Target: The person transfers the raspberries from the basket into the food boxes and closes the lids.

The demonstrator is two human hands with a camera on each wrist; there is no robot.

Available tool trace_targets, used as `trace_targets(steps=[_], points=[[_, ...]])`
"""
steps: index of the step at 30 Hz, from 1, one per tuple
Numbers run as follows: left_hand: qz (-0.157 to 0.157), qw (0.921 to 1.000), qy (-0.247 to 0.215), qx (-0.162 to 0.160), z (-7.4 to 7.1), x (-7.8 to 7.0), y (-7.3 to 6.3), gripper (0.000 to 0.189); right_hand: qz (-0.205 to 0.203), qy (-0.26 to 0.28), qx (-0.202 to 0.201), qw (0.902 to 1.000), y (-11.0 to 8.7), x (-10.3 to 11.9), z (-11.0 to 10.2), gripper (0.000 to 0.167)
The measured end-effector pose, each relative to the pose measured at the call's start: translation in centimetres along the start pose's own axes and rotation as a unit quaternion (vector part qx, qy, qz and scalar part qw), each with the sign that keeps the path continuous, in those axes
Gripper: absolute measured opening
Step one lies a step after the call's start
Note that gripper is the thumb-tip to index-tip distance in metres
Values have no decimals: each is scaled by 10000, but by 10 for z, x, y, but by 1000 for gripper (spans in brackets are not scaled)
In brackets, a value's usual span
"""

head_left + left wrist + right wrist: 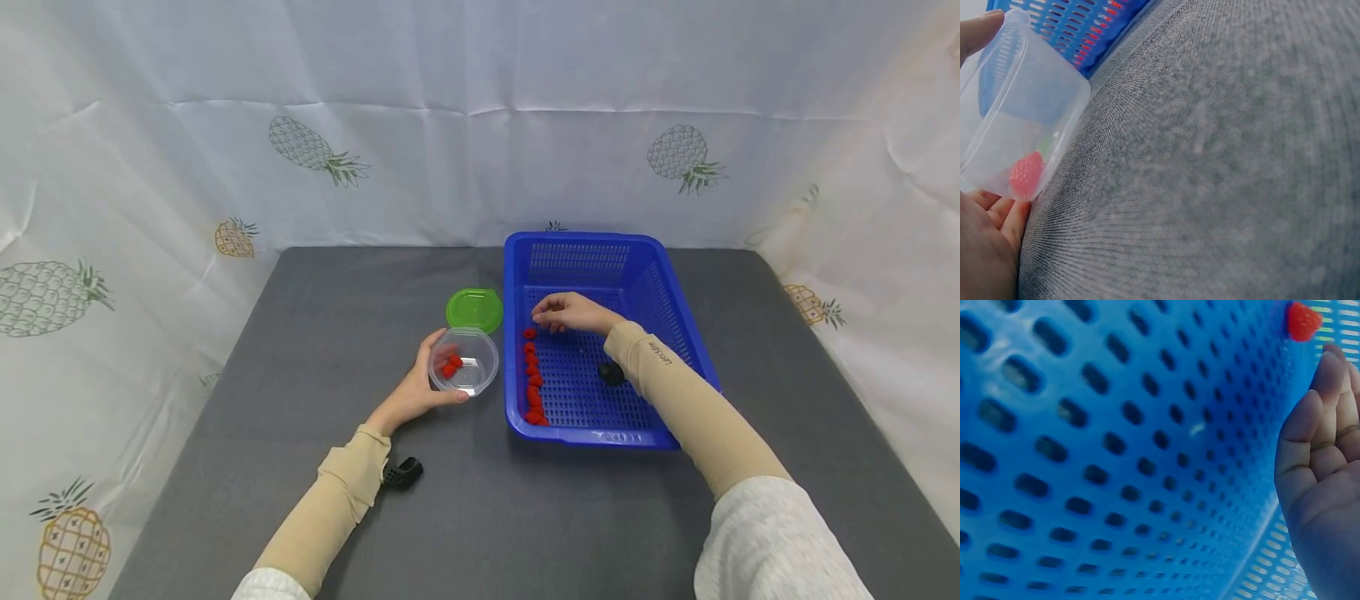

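My left hand (414,393) grips a round clear plastic container (480,367), thumb at its near side and fingers around the far side. Inside lie small red toy strawberries (450,367); the left wrist view shows one strawberry (1027,175) with a green leaf through the wall. Over the blue basket (603,437), my right hand (573,314) hangs with loosely bent fingers and nothing visible in them. Just beyond its fingertips, in the right wrist view, sits a red strawberry (1304,322), apart from them. Several strawberries (533,379) form a row along the basket's left wall.
A green lid (475,310) lies behind the container, close to the basket's left side. One black object (611,373) is in the basket by the right forearm. Another black, perforated piece (402,473) is beside the left wrist. A pineapple-print curtain (465,167) hangs behind the grey table (337,308).
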State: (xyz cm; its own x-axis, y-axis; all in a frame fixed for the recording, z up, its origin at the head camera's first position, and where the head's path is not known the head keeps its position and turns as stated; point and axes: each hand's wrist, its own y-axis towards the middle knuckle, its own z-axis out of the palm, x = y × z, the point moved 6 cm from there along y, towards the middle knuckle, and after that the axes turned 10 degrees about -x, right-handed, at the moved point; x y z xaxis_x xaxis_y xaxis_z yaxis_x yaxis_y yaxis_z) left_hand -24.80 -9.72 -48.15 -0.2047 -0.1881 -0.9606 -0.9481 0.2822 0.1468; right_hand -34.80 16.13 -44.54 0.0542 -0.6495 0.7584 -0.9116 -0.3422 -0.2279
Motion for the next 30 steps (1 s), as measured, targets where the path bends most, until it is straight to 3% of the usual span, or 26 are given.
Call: trace_targets(steps=[8, 18, 25, 30], points=[[-39, 10000, 24, -19, -1, -2, 3, 103, 48, -322, 182, 9993, 3, -4, 7, 32], [-77, 10000, 1, 25, -2, -4, 2, 103, -73, -644, 37, 9979, 3, 0, 12, 37], [-39, 10000, 42, 66, -2, -30, -9, 99, -119, -982, -110, 9950, 4, 0, 19, 35], [-47, 10000, -26, 37, 0, -22, -6, 100, -129, -1067, -190, 9940, 3, -1, 18, 25]])
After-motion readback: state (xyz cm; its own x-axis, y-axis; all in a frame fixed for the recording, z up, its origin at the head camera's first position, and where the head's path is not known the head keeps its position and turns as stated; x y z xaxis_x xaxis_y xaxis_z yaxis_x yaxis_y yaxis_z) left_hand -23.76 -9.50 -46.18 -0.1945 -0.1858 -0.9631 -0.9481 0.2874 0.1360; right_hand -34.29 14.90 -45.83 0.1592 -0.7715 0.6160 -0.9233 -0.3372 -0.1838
